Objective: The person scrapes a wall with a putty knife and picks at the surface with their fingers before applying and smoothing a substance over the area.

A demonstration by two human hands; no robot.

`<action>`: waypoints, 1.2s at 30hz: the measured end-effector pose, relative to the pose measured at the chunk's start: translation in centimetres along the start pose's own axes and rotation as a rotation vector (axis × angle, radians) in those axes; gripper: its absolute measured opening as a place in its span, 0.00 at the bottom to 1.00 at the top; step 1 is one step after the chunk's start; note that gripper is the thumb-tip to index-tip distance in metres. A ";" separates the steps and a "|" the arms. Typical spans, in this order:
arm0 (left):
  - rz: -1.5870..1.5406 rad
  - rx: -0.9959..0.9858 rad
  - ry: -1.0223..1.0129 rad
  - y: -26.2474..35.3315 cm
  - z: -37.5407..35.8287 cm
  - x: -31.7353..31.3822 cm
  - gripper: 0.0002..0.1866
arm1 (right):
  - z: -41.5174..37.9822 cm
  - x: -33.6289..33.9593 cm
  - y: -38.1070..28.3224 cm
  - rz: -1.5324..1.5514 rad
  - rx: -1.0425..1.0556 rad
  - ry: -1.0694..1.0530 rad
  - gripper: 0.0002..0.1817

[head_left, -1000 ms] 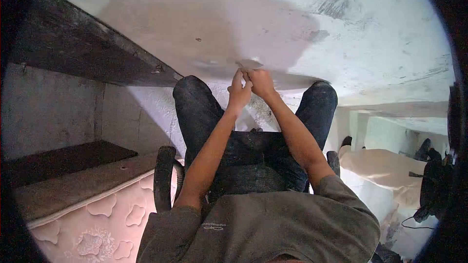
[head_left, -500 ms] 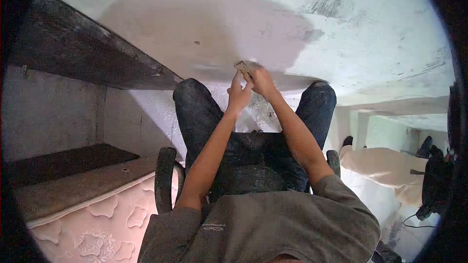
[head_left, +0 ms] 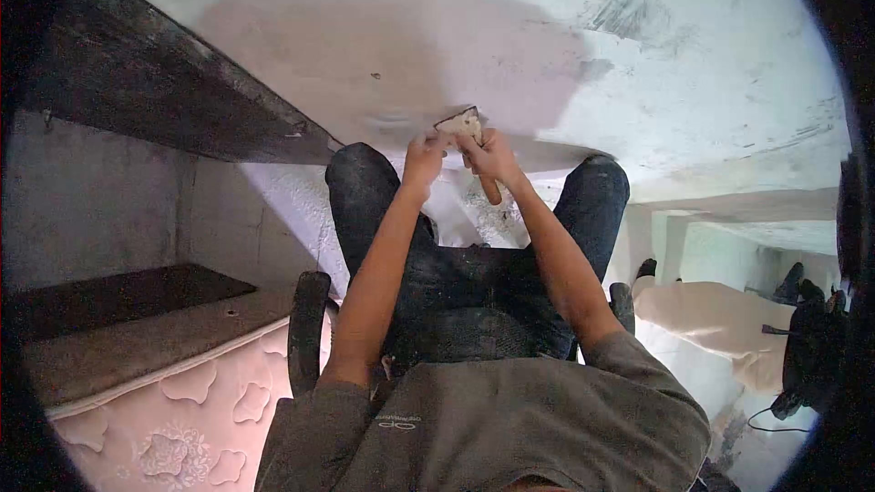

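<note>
My right hand point(head_left: 493, 158) grips a putty knife point(head_left: 459, 121). Its wooden handle sticks out below my palm, and its wide blade, smeared with white paste, lies against the white plastered surface point(head_left: 638, 55). My left hand point(head_left: 423, 159) is just to the left, its curled fingertips pinching the blade's left corner. Both arms reach forward over my knees in dark dusty jeans.
A dark wooden beam point(head_left: 155, 91) runs along the left of the plastered surface. I sit on a chair with a black armrest point(head_left: 306, 328). A pink quilted mattress point(head_left: 182, 419) lies at lower left. A pale draped bundle point(head_left: 702, 310) and dark gear with a cable point(head_left: 807, 355) sit at right.
My hands, pressed together a second ago, have come apart. The putty knife's blade and handle now show, raised to the surface, and my left hand has shifted left.
</note>
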State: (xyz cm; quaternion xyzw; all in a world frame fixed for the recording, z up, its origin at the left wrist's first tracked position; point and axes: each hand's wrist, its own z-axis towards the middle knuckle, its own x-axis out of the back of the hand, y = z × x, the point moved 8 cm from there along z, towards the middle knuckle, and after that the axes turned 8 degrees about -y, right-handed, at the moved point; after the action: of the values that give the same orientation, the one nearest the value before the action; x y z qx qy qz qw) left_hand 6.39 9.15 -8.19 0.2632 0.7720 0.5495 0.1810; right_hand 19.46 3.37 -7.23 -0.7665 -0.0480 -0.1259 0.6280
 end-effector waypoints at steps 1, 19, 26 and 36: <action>0.019 0.019 0.003 -0.1 0.2 0.4 0.18 | -0.1 -0.4 0.3 0.171 -0.015 -0.036 0.19; 0.463 -0.124 -0.099 7.0 -4.1 -0.9 0.18 | -3.7 2.6 -3.6 0.093 -0.113 -0.130 0.22; 0.508 0.014 -0.059 6.2 -4.3 0.0 0.19 | -3.2 2.3 -3.7 -0.095 0.151 -0.093 0.26; 0.294 0.018 -0.206 6.9 -4.9 -1.1 0.17 | -3.7 2.1 -5.1 -0.179 0.203 -0.180 0.27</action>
State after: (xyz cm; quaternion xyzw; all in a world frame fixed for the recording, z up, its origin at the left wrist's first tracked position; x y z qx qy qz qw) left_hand 5.90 6.62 -0.09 0.4299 0.7075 0.5332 0.1743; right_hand 19.76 0.62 -1.20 -0.6999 -0.1847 -0.1068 0.6817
